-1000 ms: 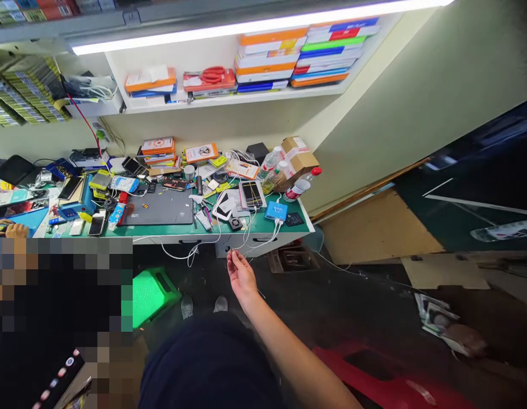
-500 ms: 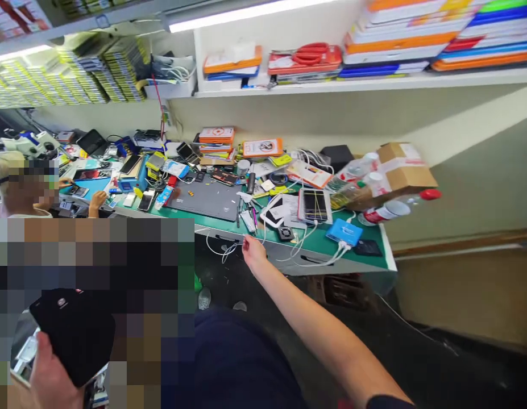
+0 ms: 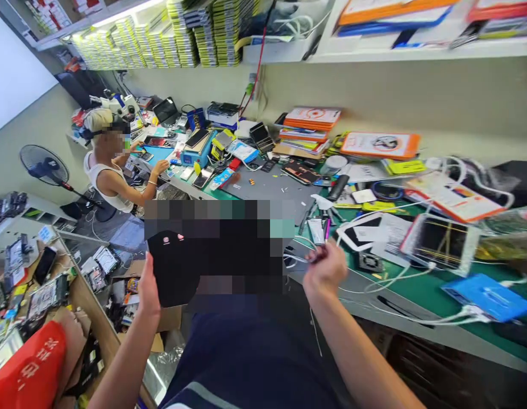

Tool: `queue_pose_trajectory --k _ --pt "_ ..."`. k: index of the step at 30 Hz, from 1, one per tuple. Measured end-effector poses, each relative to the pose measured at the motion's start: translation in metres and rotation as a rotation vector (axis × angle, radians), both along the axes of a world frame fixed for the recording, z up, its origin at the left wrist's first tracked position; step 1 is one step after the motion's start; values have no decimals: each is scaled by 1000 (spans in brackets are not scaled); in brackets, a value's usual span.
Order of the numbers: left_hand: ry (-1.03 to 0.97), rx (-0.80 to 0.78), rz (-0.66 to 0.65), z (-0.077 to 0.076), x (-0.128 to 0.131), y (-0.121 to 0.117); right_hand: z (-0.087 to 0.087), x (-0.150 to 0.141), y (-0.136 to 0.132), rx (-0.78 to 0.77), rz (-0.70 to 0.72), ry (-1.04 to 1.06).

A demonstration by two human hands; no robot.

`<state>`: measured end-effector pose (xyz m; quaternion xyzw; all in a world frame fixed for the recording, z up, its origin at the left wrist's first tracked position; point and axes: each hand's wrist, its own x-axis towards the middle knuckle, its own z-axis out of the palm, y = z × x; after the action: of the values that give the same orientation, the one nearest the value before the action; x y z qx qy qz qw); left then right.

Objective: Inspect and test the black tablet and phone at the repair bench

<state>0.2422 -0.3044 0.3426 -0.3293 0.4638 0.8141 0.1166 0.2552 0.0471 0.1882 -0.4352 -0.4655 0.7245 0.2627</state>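
Observation:
My left hand [image 3: 149, 292] grips the left edge of a black tablet [image 3: 173, 270], whose dark screen shows a couple of small icons. Pixelated blocks cover the tablet's right part. Over the bench's front edge, my right hand [image 3: 325, 270] is closed with the fingertips pinched together. A thin white cable [image 3: 303, 241] runs from those fingers and loops to their left; its end is hidden in the grip. Just beyond this hand lie pens and small tools [image 3: 320, 227] on the green bench mat.
The bench carries a large grey laptop [image 3: 263, 187], a blue charging hub [image 3: 489, 296], a screen panel [image 3: 438, 241] and boxed parts. A co-worker [image 3: 113, 170] sits at the far left. Below left stands a cluttered table [image 3: 92, 307], with a red bag [image 3: 33, 363] near me.
My view has swung left, bringing in the co-worker, fan and side table. The tablet has come up in front of me, and my right hand is now nearer to it with the cable.

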Motion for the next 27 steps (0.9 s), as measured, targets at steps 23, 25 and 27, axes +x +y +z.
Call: queue_pose_trajectory --k 23,25,27 --pt "233 501 -721 0 -42 71 86 81 -18 -470 77 274" --pt "238 540 -788 1 -42 75 80 83 -18 -486 56 280" --pt "221 515 -807 0 -41 76 75 84 -19 -488 36 283"
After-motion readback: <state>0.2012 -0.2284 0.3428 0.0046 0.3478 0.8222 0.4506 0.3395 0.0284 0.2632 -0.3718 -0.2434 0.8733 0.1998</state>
